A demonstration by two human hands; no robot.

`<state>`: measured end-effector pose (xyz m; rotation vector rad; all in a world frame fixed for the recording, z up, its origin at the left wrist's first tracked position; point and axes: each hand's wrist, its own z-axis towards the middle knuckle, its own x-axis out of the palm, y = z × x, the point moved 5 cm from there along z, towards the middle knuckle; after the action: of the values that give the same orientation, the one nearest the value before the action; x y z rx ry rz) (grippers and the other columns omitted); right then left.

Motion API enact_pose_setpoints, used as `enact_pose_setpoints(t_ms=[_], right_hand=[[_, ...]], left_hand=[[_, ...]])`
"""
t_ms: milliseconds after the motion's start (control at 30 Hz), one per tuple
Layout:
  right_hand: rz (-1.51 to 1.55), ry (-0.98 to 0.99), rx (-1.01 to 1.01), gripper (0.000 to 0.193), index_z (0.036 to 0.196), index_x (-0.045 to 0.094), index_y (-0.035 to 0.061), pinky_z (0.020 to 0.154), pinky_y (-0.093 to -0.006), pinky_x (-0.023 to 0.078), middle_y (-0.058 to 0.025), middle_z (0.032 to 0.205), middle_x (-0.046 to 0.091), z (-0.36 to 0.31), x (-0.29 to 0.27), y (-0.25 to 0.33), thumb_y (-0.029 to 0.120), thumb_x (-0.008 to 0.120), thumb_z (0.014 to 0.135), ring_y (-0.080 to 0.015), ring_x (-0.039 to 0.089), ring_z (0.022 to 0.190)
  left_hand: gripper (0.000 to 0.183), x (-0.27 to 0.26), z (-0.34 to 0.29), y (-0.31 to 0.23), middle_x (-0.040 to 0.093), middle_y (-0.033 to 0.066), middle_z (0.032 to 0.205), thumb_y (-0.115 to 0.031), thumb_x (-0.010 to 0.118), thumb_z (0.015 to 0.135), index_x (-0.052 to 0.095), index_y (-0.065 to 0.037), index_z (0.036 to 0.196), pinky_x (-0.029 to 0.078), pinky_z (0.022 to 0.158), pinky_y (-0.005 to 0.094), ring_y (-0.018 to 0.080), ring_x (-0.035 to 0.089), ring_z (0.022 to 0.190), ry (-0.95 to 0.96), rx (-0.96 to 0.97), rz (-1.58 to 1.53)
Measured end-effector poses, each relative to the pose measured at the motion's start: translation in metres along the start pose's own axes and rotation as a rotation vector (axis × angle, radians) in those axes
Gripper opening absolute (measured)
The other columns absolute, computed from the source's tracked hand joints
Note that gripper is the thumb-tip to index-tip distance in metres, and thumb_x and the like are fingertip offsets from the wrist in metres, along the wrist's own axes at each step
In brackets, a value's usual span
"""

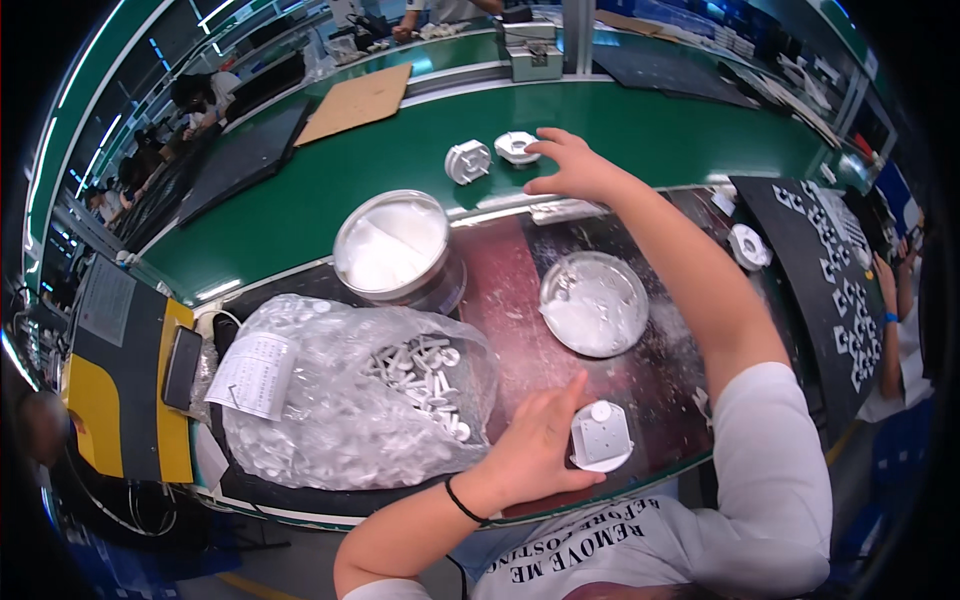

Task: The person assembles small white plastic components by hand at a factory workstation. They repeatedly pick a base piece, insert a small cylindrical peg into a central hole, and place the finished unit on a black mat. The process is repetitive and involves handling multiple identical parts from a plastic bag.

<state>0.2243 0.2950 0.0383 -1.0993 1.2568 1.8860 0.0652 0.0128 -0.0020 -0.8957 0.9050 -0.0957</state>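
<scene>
At the worktop's (520,290) near edge the left hand (535,445) rests curled against a white part (601,437), just right of the bag (350,395), while the right hand (575,168), fingers spread and holding nothing, touches another part (517,147) on the green belt (640,130).
</scene>
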Motion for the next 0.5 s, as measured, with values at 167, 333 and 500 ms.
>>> enact_pose_setpoints(t_ms=[167, 333, 500], right_hand=[[-0.070, 0.037, 0.175, 0.106, 0.139, 0.039, 0.0223, 0.105, -0.0645, 0.017, -0.0107, 0.153, 0.013, 0.073, 0.037, 0.019, 0.063, 0.077, 0.049, -0.0351, 0.007, 0.141], [-0.260, 0.038, -0.052, 0.103, 0.135, 0.043, 0.0226, 0.103, -0.0689, 0.015, -0.0066, 0.151, 0.022, 0.111, 0.076, 0.037, 0.067, 0.075, 0.048, -0.0299, 0.014, 0.140], [-0.172, 0.151, 0.088, 0.066, 0.113, 0.058, 0.0169, 0.096, -0.0639, 0.029, -0.0064, 0.128, 0.051, 0.116, 0.078, 0.041, 0.059, 0.070, 0.064, -0.0249, 0.051, 0.117]], left_hand=[[0.120, -0.019, -0.006, 0.006, 0.052, 0.0166, 0.121, -0.028, 0.081, 0.062, -0.002, -0.001, 0.144, 0.033, 0.096, 0.0458, 0.0373, 0.047, 0.110, -0.058, -0.061, -0.015], [0.115, -0.033, -0.005, 0.007, 0.052, 0.0178, 0.122, -0.028, 0.081, 0.063, 0.003, 0.001, 0.143, 0.033, 0.097, 0.0459, 0.0383, 0.046, 0.111, -0.091, -0.127, -0.057], [0.114, -0.035, -0.008, 0.011, 0.051, 0.0175, 0.122, -0.027, 0.081, 0.063, 0.004, 0.001, 0.142, 0.033, 0.098, 0.0456, 0.0385, 0.045, 0.112, -0.132, -0.136, -0.071]])
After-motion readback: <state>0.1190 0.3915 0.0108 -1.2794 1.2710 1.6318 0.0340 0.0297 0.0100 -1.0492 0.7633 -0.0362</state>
